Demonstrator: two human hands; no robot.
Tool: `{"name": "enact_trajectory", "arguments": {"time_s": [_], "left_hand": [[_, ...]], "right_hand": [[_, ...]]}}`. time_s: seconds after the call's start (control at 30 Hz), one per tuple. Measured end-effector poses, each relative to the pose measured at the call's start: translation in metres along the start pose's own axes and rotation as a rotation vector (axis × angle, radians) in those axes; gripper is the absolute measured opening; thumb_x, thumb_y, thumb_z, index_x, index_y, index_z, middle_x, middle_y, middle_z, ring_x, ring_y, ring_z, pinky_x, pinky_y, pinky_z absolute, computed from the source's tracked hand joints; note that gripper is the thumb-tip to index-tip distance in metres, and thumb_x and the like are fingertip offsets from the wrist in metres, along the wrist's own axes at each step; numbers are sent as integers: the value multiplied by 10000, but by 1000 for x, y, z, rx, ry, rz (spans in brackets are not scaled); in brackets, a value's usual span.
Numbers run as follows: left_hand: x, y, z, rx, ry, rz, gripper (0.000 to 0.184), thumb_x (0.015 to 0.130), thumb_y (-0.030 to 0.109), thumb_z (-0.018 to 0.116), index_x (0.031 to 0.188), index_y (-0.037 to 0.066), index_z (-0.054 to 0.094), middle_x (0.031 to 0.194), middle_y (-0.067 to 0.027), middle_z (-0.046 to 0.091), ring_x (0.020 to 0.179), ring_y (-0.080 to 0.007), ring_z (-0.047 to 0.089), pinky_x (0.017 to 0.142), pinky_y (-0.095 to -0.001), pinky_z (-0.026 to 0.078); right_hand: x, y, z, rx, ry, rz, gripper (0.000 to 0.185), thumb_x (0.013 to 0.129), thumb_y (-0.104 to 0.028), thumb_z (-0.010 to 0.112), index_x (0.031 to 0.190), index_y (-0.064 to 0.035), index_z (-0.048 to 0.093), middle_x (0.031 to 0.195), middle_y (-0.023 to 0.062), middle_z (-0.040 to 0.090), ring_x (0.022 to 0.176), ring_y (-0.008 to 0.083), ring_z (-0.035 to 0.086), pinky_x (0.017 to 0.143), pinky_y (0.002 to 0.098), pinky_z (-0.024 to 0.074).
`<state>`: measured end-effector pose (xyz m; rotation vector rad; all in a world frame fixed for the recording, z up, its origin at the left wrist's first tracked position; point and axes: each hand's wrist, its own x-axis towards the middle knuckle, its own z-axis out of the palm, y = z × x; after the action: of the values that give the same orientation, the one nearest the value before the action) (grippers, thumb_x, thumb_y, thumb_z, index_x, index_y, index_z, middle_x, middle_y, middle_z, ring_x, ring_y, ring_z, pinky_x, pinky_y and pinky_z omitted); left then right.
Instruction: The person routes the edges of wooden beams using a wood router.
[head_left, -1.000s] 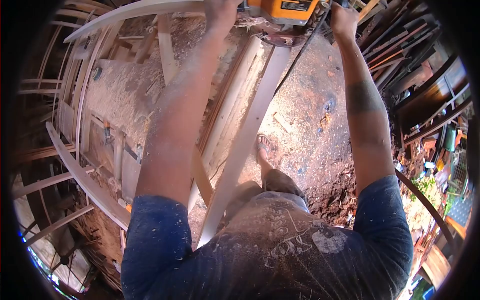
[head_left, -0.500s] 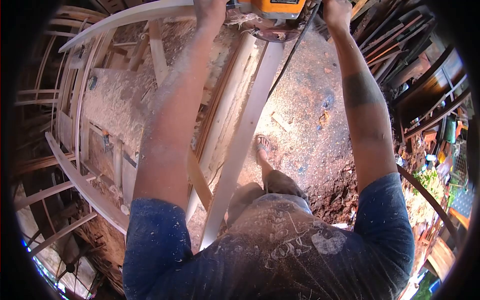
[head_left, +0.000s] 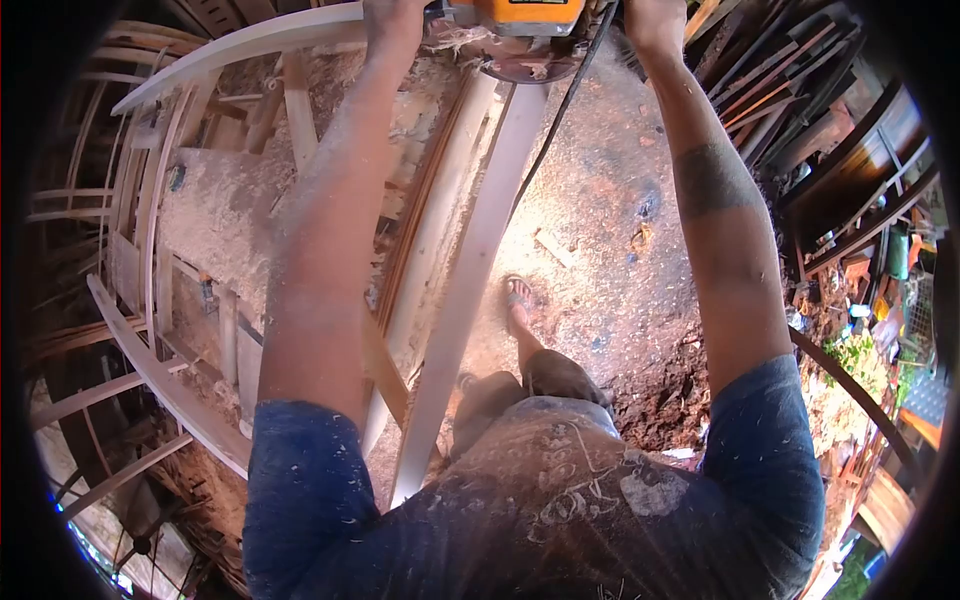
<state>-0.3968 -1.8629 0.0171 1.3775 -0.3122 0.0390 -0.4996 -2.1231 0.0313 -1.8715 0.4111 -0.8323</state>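
Observation:
An orange power tool (head_left: 535,14) with a dark round base sits at the top edge, over the far end of a long pale plank (head_left: 470,250). My left hand (head_left: 397,22) is at the tool's left side, wrapped round its dark handle. On the tool's right side is my right hand (head_left: 655,25), cut by the frame edge; its fingers are mostly hidden. A black cord (head_left: 555,125) hangs from the tool over the plank's right side. Beside the plank, to the left, lies a thicker pale beam (head_left: 440,215).
Curved pale wooden pieces (head_left: 165,385) and frames stand on the left. Dark boards and strips (head_left: 770,90) are stacked at the upper right. The dusty floor (head_left: 620,200) holds shavings and a small wood scrap (head_left: 553,247). My sandalled foot (head_left: 519,294) is right of the plank.
Both hands and the orange tool have shifted left in the view. The plank, beam and floor have also shifted slightly left. Both hands stay at the tool.

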Motion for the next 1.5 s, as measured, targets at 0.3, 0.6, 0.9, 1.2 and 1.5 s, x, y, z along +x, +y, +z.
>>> {"name": "enact_trajectory", "arguments": {"time_s": [0.3,0.6,0.9,1.2,1.5], "left_hand": [[8,4,-3,120,-41,18,55,779,76,628,831,58,629,717,-14,602,635,-137,587,563,-295,464],[3,12,-4,268,53,55,86,758,110,655,764,28,631,677,-31,608,630,-151,583,577,-315,452],[16,-1,4,42,-29,-20,49,760,99,617,786,63,595,683,-7,565,581,-136,545,528,-287,431],[27,-12,-2,178,-33,80,129,750,119,645,817,9,649,748,-52,637,673,-163,580,608,-338,448],[17,6,1,138,-66,73,188,749,135,658,860,-17,657,791,-78,661,735,-185,615,655,-338,480]], "right_hand": [[3,22,1,-91,56,75,300,824,-237,643,861,59,675,702,122,669,658,192,637,637,350,497],[8,20,8,61,40,148,233,804,-194,669,828,36,701,708,55,657,652,130,598,606,326,462],[-13,5,-8,-4,6,96,321,853,-285,624,905,20,710,803,147,713,735,179,667,698,333,508],[-12,0,-2,-110,119,74,338,771,-245,620,816,86,669,723,218,675,702,301,652,725,414,491],[-19,-8,1,-146,190,143,358,787,-233,601,884,102,682,840,276,693,806,357,684,785,435,499]]}}
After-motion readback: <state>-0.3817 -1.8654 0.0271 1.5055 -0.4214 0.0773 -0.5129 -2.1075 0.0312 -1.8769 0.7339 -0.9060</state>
